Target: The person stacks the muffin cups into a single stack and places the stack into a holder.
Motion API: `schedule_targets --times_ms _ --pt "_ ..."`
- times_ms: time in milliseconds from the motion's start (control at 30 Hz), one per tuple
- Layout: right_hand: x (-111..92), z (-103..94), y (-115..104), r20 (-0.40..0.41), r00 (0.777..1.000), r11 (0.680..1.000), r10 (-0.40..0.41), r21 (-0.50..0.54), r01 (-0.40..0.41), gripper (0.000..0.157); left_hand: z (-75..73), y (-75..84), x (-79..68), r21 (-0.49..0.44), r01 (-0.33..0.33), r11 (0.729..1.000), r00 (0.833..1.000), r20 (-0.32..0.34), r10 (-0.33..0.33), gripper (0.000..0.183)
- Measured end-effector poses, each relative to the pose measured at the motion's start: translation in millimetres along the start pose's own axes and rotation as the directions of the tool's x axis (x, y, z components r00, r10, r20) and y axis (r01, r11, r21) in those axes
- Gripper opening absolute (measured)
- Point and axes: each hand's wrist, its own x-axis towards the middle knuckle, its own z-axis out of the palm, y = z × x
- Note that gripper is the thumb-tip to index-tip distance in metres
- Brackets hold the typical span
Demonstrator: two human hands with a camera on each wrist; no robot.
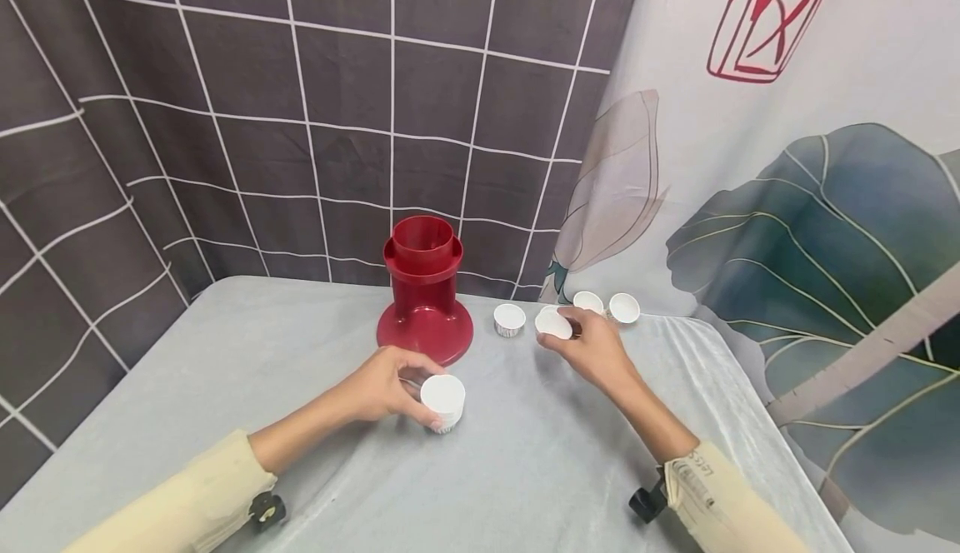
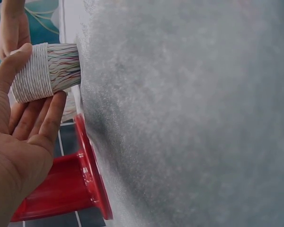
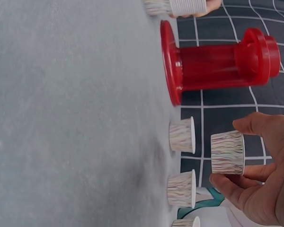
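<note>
My left hand (image 1: 386, 386) grips a stack of small white paper cups (image 1: 444, 401) between thumb and fingers. In the left wrist view the nested rims of the stack (image 2: 33, 75) show, with the streaked, coloured side of the outermost cup (image 2: 64, 66) below them. Farther right, my right hand (image 1: 596, 349) holds a single paper cup (image 3: 227, 152) by its sides, thumb on one side and fingers on the other. That cup is raised off the table beside other upright paper cups, and in the head view it partly hides one behind it.
A red stand (image 1: 426, 328) with a round base and a tube-like top is at the table's back, between the hands. Several paper cups stand along the back edge, including one by the stand (image 1: 509, 320) and one farthest right (image 1: 624, 308). Grey cloth (image 1: 525, 461) covers the table; curtains hang behind.
</note>
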Motion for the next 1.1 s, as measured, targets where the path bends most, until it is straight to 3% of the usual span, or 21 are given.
schedule_targets --times_ms 300,633,1100 --pt "-2.2 7.2 -10.3 0.018 1.0 1.0 -0.001 0.014 0.0 0.055 0.0 0.3 0.3 0.0 -0.01 1.0 1.0 0.004 0.01 0.052" --pt "-1.1 12.7 -24.5 0.048 0.998 0.999 -0.037 0.03 0.035 0.047 0.8 1.1 0.4 -0.006 -0.014 1.0 1.0 0.003 0.014 0.053" --pt "-6.1 22.3 -41.3 0.094 0.996 0.999 -0.007 0.042 0.003 0.062 0.6 0.9 0.3 -0.007 -0.007 1.0 1.0 0.004 0.008 0.053"
